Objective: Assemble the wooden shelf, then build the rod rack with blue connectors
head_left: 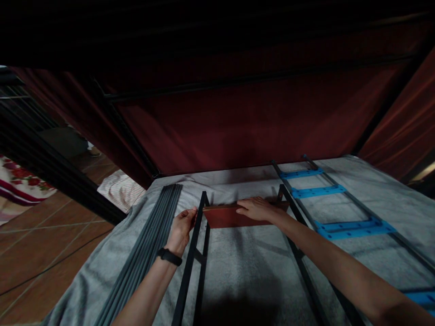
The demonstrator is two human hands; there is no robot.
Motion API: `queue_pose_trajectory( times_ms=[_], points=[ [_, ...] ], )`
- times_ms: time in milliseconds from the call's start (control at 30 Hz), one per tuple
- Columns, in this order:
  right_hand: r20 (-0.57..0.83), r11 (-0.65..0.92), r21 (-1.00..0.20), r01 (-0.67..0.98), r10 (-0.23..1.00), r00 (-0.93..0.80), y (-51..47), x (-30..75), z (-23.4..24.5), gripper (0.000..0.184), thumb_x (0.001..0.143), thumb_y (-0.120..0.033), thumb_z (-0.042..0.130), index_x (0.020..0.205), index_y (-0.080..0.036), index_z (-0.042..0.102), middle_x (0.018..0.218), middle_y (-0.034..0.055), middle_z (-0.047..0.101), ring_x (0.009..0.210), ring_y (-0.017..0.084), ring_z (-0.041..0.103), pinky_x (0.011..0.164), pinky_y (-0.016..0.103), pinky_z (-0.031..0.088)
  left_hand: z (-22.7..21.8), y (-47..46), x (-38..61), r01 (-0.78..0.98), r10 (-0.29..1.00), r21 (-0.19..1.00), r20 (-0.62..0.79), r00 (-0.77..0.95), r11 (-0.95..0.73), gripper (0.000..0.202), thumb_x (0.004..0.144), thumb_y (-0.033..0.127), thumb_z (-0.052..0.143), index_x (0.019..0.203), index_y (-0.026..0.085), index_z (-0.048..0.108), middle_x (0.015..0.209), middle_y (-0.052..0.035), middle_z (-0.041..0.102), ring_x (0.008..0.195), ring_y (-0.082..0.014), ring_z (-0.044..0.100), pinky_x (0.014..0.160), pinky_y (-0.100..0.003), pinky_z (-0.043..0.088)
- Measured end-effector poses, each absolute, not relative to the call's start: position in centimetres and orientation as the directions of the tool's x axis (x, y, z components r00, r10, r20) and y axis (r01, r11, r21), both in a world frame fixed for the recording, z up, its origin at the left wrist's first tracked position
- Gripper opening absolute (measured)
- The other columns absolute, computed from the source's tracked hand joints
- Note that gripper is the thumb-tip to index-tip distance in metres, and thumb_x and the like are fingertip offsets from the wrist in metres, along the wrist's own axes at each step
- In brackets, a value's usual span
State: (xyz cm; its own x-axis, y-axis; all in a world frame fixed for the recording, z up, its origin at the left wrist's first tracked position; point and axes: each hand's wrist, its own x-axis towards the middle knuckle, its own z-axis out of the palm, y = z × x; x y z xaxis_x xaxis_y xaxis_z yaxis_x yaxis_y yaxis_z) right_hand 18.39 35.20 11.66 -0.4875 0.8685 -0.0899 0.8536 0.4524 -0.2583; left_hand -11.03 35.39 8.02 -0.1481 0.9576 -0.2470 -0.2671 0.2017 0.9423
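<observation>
A dark metal frame with two long sides lies on the grey blanket, and a reddish-brown board spans it near its far end. My left hand, with a black band on the wrist, is at the outer side of the frame's left post. Its fingertips are pinched together against the post; anything small between them is hidden. Across the board's upper edge lies my right hand, its thumb on the near side and its fingers over the top, holding the board.
Several grey tubes lie bundled to the left. On the right, long rails carry blue crosspieces. Dark red curtains hang behind the blanket-covered surface. A dark pole slants on the left above the tiled floor.
</observation>
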Motion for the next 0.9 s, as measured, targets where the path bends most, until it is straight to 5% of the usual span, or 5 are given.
queue_pose_trajectory(
  times_ms=[233,367,600,767,900],
  points=[
    [-0.069,0.456,-0.273,0.847,0.869,-0.490,35.3,18.4,11.4,0.036,0.098,-0.045,0.038,0.111,-0.024,0.064,0.118,0.0085,0.070,0.107,0.027,0.064,0.084,0.034,0.042,8.6,35.2,-11.6,-0.289,0.955,0.928,-0.277,-0.107,0.237,0.031,0.058,0.024,0.085,0.084,0.012,0.071,0.070,-0.0025,0.071,0.058,-0.0110,0.062,0.055,-0.022,0.047],
    [-0.076,0.451,-0.270,0.851,0.871,-0.486,35.3,18.4,11.3,0.036,0.098,-0.046,0.039,0.111,-0.024,0.064,0.117,0.0087,0.070,0.106,0.027,0.065,0.083,0.034,0.042,8.4,35.4,-11.2,-0.309,0.951,0.921,-0.286,-0.118,0.238,0.027,0.063,0.031,0.083,0.076,0.013,0.067,0.064,-0.0013,0.067,0.053,-0.0108,0.060,0.051,-0.022,0.046],
    [-0.074,0.456,-0.255,0.853,0.870,-0.487,35.2,18.4,11.5,0.036,0.099,-0.045,0.038,0.111,-0.023,0.064,0.114,0.0094,0.071,0.104,0.027,0.065,0.081,0.033,0.042,8.5,35.2,-11.1,-0.313,0.946,0.920,-0.289,-0.145,0.233,0.024,0.061,0.015,0.080,0.083,0.014,0.069,0.069,-0.0008,0.070,0.057,-0.0114,0.063,0.055,-0.022,0.048],
    [-0.067,0.470,-0.251,0.846,0.864,-0.500,35.2,18.4,11.5,0.037,0.099,-0.046,0.036,0.109,-0.023,0.064,0.112,0.0101,0.071,0.103,0.028,0.066,0.080,0.034,0.043,8.7,35.1,-11.1,-0.333,0.944,0.906,-0.312,-0.111,0.261,0.015,0.072,0.026,0.075,0.080,0.015,0.068,0.065,-0.0019,0.068,0.054,-0.0134,0.062,0.051,-0.024,0.048],
    [-0.067,0.462,-0.258,0.848,0.867,-0.493,35.3,18.4,11.4,0.037,0.099,-0.046,0.037,0.111,-0.023,0.064,0.115,0.0093,0.071,0.105,0.028,0.065,0.082,0.034,0.043,8.3,35.3,-10.6,-0.337,0.944,0.906,-0.308,-0.113,0.255,0.012,0.069,0.020,0.076,0.076,0.014,0.068,0.067,-0.0024,0.069,0.057,-0.0135,0.063,0.057,-0.025,0.050]
  ],
)
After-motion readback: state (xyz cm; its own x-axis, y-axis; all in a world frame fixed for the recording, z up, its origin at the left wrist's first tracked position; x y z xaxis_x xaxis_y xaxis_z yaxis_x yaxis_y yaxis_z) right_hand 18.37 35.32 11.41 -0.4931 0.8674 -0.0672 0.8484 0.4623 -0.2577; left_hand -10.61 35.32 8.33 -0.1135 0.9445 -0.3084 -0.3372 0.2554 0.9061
